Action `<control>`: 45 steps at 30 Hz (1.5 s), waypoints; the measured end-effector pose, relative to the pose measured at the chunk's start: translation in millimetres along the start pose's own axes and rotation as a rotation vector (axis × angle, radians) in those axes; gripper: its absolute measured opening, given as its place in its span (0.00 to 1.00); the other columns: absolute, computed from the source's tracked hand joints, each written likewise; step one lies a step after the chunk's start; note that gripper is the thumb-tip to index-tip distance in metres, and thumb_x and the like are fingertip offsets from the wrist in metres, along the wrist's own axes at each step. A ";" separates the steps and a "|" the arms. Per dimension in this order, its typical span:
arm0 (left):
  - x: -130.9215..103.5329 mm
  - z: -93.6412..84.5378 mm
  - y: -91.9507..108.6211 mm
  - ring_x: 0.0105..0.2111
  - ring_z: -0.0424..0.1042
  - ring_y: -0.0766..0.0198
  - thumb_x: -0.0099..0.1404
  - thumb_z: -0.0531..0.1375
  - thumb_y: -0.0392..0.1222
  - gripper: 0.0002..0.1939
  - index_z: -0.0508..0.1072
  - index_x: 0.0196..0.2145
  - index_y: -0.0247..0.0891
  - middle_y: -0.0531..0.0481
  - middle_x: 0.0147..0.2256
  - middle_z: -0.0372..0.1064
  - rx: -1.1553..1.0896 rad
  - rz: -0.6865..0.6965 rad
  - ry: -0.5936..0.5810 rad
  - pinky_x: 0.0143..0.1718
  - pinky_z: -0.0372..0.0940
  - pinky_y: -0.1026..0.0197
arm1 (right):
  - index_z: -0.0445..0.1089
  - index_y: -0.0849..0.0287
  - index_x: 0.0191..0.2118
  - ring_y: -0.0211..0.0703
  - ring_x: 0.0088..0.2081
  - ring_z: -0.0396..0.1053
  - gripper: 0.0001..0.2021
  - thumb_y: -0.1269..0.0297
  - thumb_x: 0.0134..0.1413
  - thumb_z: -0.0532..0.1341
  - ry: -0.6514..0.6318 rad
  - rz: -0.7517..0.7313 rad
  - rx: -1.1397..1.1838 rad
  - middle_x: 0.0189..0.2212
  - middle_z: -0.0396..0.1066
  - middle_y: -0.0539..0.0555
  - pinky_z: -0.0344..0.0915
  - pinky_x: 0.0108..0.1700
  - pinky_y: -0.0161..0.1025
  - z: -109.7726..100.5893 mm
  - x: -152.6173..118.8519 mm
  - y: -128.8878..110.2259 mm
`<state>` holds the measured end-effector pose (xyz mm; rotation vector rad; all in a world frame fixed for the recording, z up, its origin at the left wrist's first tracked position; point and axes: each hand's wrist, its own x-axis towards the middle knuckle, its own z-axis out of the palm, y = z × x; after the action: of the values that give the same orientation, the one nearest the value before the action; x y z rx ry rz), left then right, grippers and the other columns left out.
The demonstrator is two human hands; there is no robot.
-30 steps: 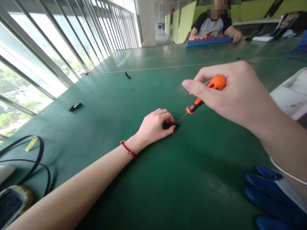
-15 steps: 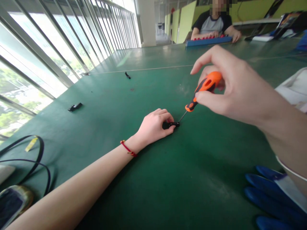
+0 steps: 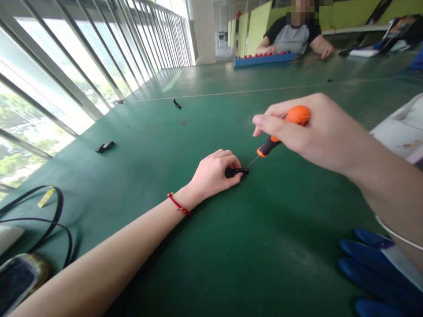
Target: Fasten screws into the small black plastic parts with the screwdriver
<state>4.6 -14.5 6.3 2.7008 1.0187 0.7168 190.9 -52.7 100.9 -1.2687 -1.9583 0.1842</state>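
My left hand point(image 3: 216, 174) rests on the green table, its fingers closed around a small black part point(image 3: 236, 171) of a kind I cannot make out. The part's narrow end sticks out to the right between thumb and fingers. My right hand point(image 3: 307, 130) is closed on an orange and black screwdriver point(image 3: 299, 115), which it holds tilted. The thumb lies along the handle and the other fingers are partly hidden. The screwdriver's thin shaft slopes down to the left, and its tip meets the right end of the black part.
Two small black pieces point(image 3: 105, 146) point(image 3: 177, 104) lie on the table point(image 3: 148, 145) to the left. Black cables point(image 3: 59, 202) and a device with a dark screen point(image 3: 20, 279) are at lower left, blue gloves point(image 3: 380, 268) at lower right. Across sits a person point(image 3: 291, 37) behind a blue tray point(image 3: 264, 60).
My right hand has turned about the screwdriver handle, its fingers going from spread to closed in. My left hand holds the part in place. The blue tray across the table has slid left.
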 end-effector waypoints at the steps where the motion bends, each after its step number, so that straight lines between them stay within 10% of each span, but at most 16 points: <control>1: 0.0 0.1 0.0 0.34 0.66 0.64 0.58 0.58 0.41 0.05 0.71 0.31 0.37 0.52 0.32 0.69 -0.001 0.001 -0.002 0.36 0.62 0.62 | 0.67 0.56 0.29 0.32 0.20 0.58 0.07 0.58 0.49 0.61 -0.017 0.018 0.003 0.18 0.60 0.46 0.54 0.23 0.34 0.3 -0.1 0.2; 5: 0.2 0.5 0.0 0.34 0.66 0.63 0.57 0.59 0.41 0.05 0.71 0.31 0.37 0.52 0.32 0.69 0.001 -0.006 0.003 0.36 0.62 0.62 | 0.63 0.53 0.39 0.31 0.19 0.54 0.18 0.57 0.42 0.65 -0.041 0.041 -0.031 0.17 0.57 0.42 0.54 0.23 0.35 1.2 0.3 0.3; 8: 0.2 0.7 -0.3 0.34 0.66 0.63 0.57 0.59 0.41 0.04 0.70 0.30 0.38 0.52 0.32 0.69 0.000 -0.005 0.011 0.35 0.62 0.62 | 0.66 0.56 0.30 0.30 0.19 0.52 0.17 0.47 0.45 0.62 0.060 0.047 -0.091 0.16 0.57 0.45 0.50 0.22 0.35 2.4 0.7 -1.4; 14: -0.5 0.6 -1.0 0.34 0.65 0.64 0.58 0.58 0.41 0.05 0.71 0.31 0.38 0.52 0.32 0.69 -0.001 0.000 0.003 0.35 0.62 0.62 | 0.65 0.56 0.33 0.31 0.23 0.58 0.07 0.64 0.46 0.63 0.025 0.000 0.043 0.21 0.60 0.44 0.54 0.24 0.34 1.8 -0.5 -3.9; 20: -0.1 -0.2 -0.1 0.35 0.66 0.63 0.58 0.58 0.40 0.04 0.71 0.31 0.38 0.52 0.32 0.69 -0.007 -0.002 -0.002 0.36 0.62 0.62 | 0.64 0.58 0.19 0.30 0.20 0.51 0.20 0.46 0.50 0.57 0.086 0.033 -0.127 0.15 0.57 0.47 0.49 0.23 0.37 1.3 0.0 -7.3; 26: 0.0 -0.2 0.3 0.35 0.66 0.63 0.58 0.58 0.40 0.04 0.71 0.31 0.38 0.51 0.32 0.69 -0.005 -0.006 -0.003 0.36 0.62 0.61 | 0.64 0.54 0.37 0.33 0.20 0.57 0.14 0.59 0.43 0.64 0.005 0.032 -0.014 0.18 0.59 0.44 0.55 0.23 0.36 0.1 1.1 -2.8; 31: 0.2 -0.4 0.4 0.34 0.66 0.63 0.58 0.58 0.40 0.04 0.70 0.31 0.37 0.51 0.32 0.69 -0.003 0.000 -0.001 0.36 0.62 0.62 | 0.66 0.57 0.24 0.32 0.20 0.56 0.11 0.55 0.49 0.61 0.073 0.036 -0.071 0.17 0.59 0.47 0.54 0.23 0.36 1.2 0.9 -3.8; 35: 0.3 -0.2 0.3 0.35 0.66 0.63 0.58 0.58 0.40 0.05 0.71 0.31 0.37 0.51 0.32 0.69 -0.001 -0.003 -0.006 0.36 0.62 0.62 | 0.66 0.54 0.34 0.33 0.22 0.58 0.09 0.64 0.44 0.64 -0.009 -0.022 0.004 0.21 0.61 0.46 0.55 0.23 0.35 0.5 1.0 -2.6; 41: 0.3 0.2 -0.1 0.34 0.66 0.64 0.57 0.58 0.40 0.04 0.70 0.30 0.38 0.52 0.32 0.69 0.001 -0.004 0.004 0.36 0.62 0.62 | 0.66 0.57 0.20 0.31 0.18 0.51 0.17 0.49 0.47 0.61 0.031 0.022 -0.056 0.14 0.57 0.46 0.50 0.21 0.36 4.2 -0.4 -6.8; 45: 0.1 -0.1 0.1 0.35 0.66 0.63 0.58 0.58 0.41 0.05 0.70 0.31 0.38 0.52 0.32 0.69 -0.002 -0.002 -0.004 0.36 0.62 0.62 | 0.67 0.57 0.28 0.32 0.21 0.56 0.05 0.64 0.43 0.63 0.042 0.011 0.021 0.19 0.60 0.46 0.53 0.22 0.35 4.2 0.2 -4.9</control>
<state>4.7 -14.6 6.5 2.6981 1.0187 0.7110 184.5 -53.7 100.6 -1.2606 -1.9092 0.1816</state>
